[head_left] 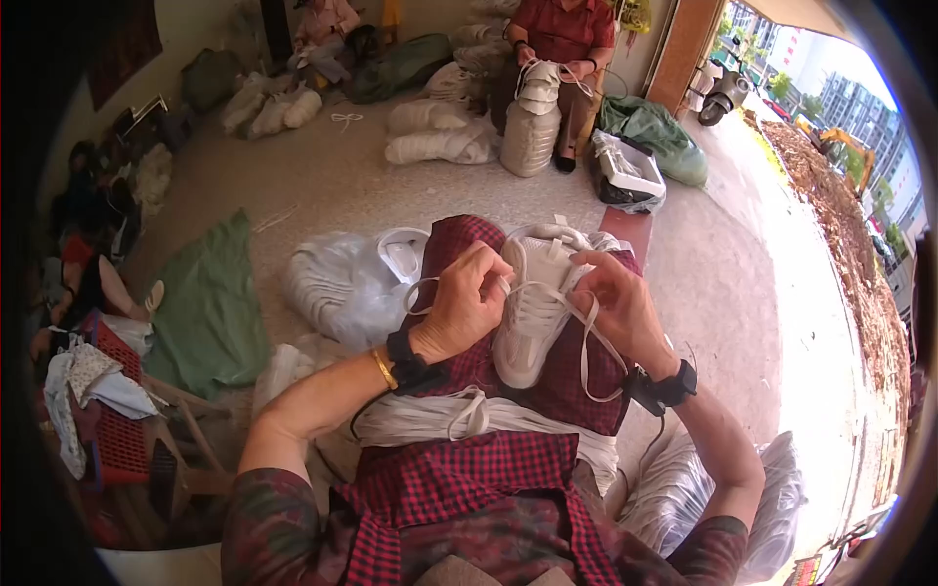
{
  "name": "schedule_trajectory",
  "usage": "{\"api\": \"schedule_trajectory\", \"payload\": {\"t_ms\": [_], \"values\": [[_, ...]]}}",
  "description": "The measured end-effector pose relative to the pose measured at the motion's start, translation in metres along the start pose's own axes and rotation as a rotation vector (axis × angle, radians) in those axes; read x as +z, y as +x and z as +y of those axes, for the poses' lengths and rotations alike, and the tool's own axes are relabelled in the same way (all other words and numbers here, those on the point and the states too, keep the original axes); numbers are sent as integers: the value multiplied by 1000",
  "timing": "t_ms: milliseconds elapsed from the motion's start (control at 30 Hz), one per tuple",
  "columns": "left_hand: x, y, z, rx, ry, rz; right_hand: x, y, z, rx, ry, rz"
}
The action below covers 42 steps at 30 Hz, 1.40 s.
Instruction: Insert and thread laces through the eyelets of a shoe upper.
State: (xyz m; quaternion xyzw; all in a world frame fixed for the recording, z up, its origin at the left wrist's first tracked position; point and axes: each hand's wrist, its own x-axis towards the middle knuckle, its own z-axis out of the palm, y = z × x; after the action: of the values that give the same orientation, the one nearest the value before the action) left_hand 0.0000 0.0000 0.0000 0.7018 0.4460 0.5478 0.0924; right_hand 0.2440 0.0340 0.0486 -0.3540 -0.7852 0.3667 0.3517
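A cream lace-up sneaker [528, 337] lies between my knees, its toe toward me. Across its tongue runs a pale shoelace [535, 289]. My left hand [463, 301] pinches one end of it on the shoe's left side, and a loop of lace sticks out past the knuckles. On the right, my right hand [618, 301] is closed on the other end, with a tail hanging down over my thigh. A thick bundle of white laces [391, 425] is spread across my lap on the red-and-black checked apron [469, 469].
To the left lie a plastic bag of stacked shoe parts [337, 283], a green sack [210, 313] and a red plastic basket [117, 405]. More bagged parts [674, 488] sit at my lower right. Ahead, a seated person [562, 39] works over stacked shoes [531, 137], beside a white box [635, 176].
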Motion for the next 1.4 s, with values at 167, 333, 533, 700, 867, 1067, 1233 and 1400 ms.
{"api": "schedule_trajectory", "payload": {"t_ms": [167, 333, 533, 700, 867, 1067, 1233, 1400], "values": [[-3, 7, 1, 116, 90, -20, 0, 3, -8, -46, -129, -11], [-8, 17, 0, 203, 126, -71, -8, 14, -17, -197, -335, -107], [-6, 11, 3, -3, 53, -85, -16, 23, -24, -359, -532, -204], [-21, 31, 12, -118, -81, -347, -22, 32, -28, -641, -891, -230], [-38, 72, -7, 661, 377, -475, -20, 37, -23, -626, -1000, -340], [-37, 103, 1, 829, 452, -881, -31, 49, -40, -312, -864, -575], [-35, 110, 26, 454, 516, -1017, -16, 59, -33, -43, -823, -428], [-19, 107, 44, 287, 748, -1063, -2, 44, -18, 55, -408, -116]]}}
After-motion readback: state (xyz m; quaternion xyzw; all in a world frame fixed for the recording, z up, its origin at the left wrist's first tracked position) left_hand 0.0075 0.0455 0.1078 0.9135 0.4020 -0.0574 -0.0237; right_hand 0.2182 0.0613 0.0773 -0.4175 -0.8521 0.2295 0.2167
